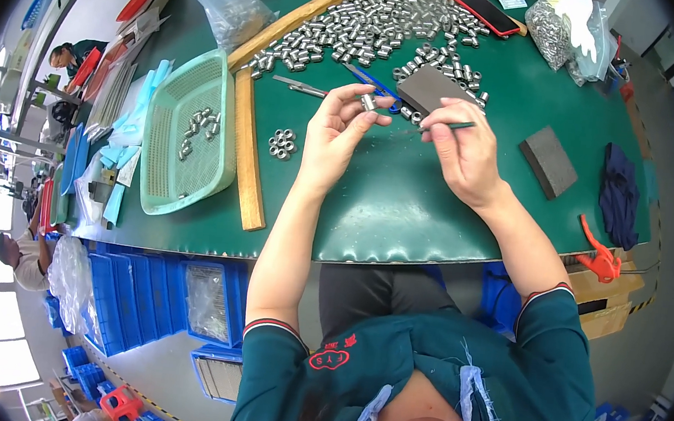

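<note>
Between the fingertips of my left hand (pixel 339 128) is a small shiny metal sleeve (pixel 368 102), raised over the green table. My right hand (pixel 468 154) grips a slim dark green pen-like tool (pixel 459 125), its tip pointing left toward the sleeve but apart from it. Behind my hands lie a grey-brown block (pixel 430 89), blue-handled scissors (pixel 383 85) and a slim metal tool (pixel 299 86). A small cluster of metal sleeves (pixel 282 144) stands on the table left of my left forearm.
Wooden strips (pixel 249 152) border a large pile of metal sleeves (pixel 357 23). At left, a green basket (pixel 228 129) holds several sleeves. A phone (pixel 483 10) and bagged parts (pixel 551 32) lie at the back; a dark block (pixel 549 161), navy cloth (pixel 619 195) and orange-red tool (pixel 600 259) at right.
</note>
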A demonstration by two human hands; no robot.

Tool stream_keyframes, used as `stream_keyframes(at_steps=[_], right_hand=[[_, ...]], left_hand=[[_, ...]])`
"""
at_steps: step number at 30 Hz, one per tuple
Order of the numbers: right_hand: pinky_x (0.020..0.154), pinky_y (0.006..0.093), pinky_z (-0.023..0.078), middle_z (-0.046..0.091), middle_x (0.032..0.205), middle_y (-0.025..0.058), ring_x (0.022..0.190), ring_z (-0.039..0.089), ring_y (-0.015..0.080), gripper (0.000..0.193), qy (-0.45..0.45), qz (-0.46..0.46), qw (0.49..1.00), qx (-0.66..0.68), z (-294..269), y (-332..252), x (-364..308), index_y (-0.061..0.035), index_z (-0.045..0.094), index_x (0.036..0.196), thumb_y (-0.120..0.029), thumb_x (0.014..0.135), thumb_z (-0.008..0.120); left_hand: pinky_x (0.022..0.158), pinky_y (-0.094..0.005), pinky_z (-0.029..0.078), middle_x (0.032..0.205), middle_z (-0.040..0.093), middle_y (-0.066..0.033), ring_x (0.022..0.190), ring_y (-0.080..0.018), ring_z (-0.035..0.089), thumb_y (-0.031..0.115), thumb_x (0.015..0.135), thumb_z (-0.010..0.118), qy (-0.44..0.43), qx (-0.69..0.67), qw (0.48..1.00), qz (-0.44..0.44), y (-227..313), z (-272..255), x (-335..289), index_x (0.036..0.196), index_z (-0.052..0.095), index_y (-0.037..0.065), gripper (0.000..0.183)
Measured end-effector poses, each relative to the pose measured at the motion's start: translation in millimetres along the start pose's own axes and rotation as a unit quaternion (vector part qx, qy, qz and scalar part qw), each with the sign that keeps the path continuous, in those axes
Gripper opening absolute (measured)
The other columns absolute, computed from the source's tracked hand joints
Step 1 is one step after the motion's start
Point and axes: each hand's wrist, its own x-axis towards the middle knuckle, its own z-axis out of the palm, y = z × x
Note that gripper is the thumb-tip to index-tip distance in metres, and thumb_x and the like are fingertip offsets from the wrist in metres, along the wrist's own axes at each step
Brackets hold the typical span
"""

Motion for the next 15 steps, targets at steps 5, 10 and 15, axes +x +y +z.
stream_keyframes(at_steps=[5, 10, 15], right_hand=[[0.095, 0.0418, 0.038, 0.064, 0.081, 0.002, 0.076, 0.06, 0.0184, 0.007, 0.145, -0.047, 0.988, 0.025, -10.8, 2.9, 1.1, -0.0087, 0.057, 0.093, -0.014, 0.093, 0.054], [0.1, 0.0396, 0.031, 0.064, 0.084, 0.0006, 0.077, 0.059, 0.016, 0.009, 0.122, -0.064, 0.99, 0.006, -14.7, 2.2, 1.6, -0.0101, 0.057, 0.094, -0.018, 0.094, 0.052], [0.101, 0.0396, 0.03, 0.064, 0.08, -0.001, 0.076, 0.059, 0.0158, 0.005, 0.126, -0.079, 0.989, 0.011, -14.0, 0.2, 1.3, -0.0125, 0.057, 0.092, -0.017, 0.093, 0.055]], left_hand=[[0.089, -0.0309, 0.046, 0.116, 0.06, -0.0178, 0.096, -0.0194, 0.062, 0.011, 0.093, 0.056, -0.023, -0.017, 0.999, -0.022, -1.8, 1.3, -0.5, 0.122, 0.045, 0.001, 0.033], [0.087, -0.0292, 0.046, 0.114, 0.061, -0.0127, 0.096, -0.0181, 0.061, 0.012, 0.092, 0.057, -0.016, -0.011, 1.0, -0.023, -2.8, 2.3, -1.6, 0.121, 0.05, 0.003, 0.031], [0.085, -0.0276, 0.046, 0.109, 0.061, -0.0086, 0.097, -0.0163, 0.06, 0.012, 0.091, 0.059, -0.006, -0.007, 0.998, -0.054, -3.2, 3.5, -2.1, 0.121, 0.054, 0.004, 0.031]])
